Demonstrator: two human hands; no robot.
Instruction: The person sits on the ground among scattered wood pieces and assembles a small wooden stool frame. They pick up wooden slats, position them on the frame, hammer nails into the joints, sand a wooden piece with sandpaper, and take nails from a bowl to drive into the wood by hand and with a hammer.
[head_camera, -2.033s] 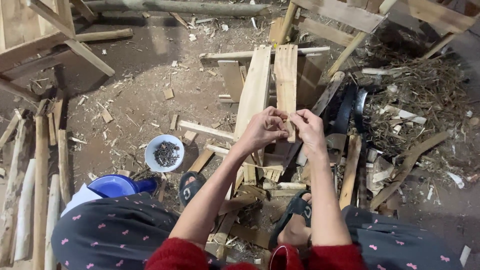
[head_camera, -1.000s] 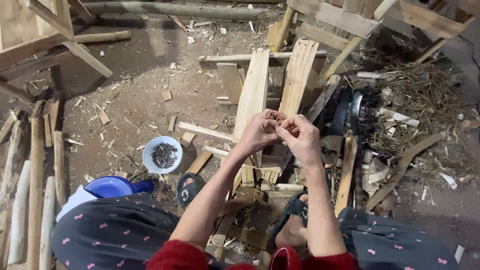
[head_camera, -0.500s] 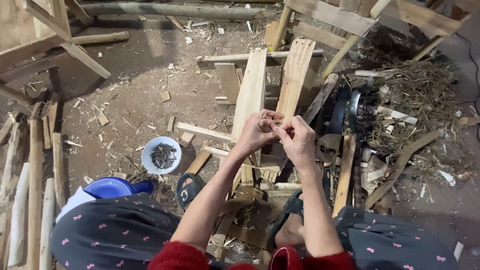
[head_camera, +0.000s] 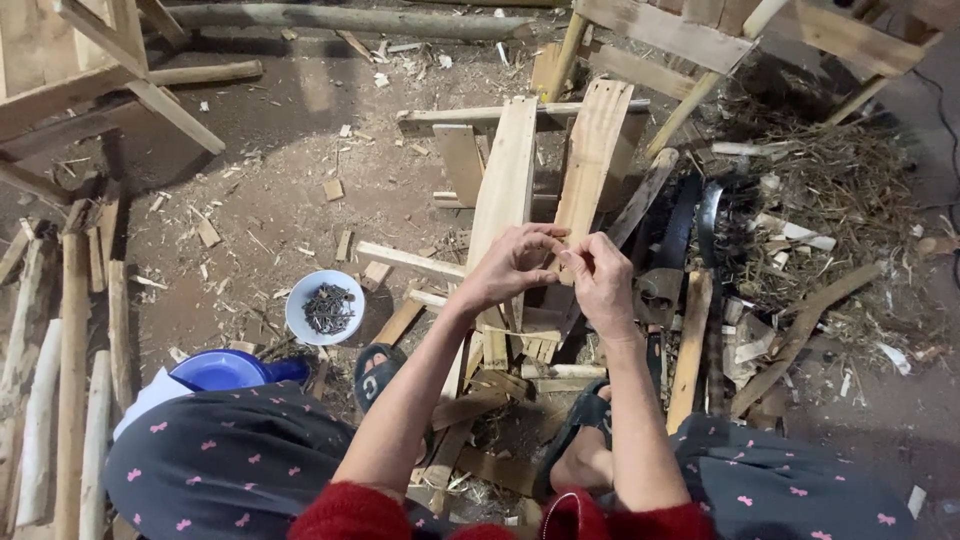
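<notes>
Both hands meet over the near end of a slat (head_camera: 590, 160), fingers curled and pinched together. The left hand (head_camera: 512, 262) closes its fingertips against those of the right hand (head_camera: 600, 280); whatever small item sits between them is too tiny to make out, so I cannot tell what they grasp. The right hand's fingers touch the lower end of the slat, which leans away from the person, tilted slightly to the right. Just to its left lies a second plank (head_camera: 505, 185), roughly parallel and touching a crosspiece at its far end.

Left of the hands, on the dirt floor, stands a white bowl (head_camera: 322, 306) holding dark nails. Near it, by the person's knee, is a blue scoop (head_camera: 225, 370). A saw (head_camera: 665, 265) lies just right of the right hand, among offcuts. Sandalled feet rest on scrap wood below the hands. Poles (head_camera: 70, 340) lie along the left edge.
</notes>
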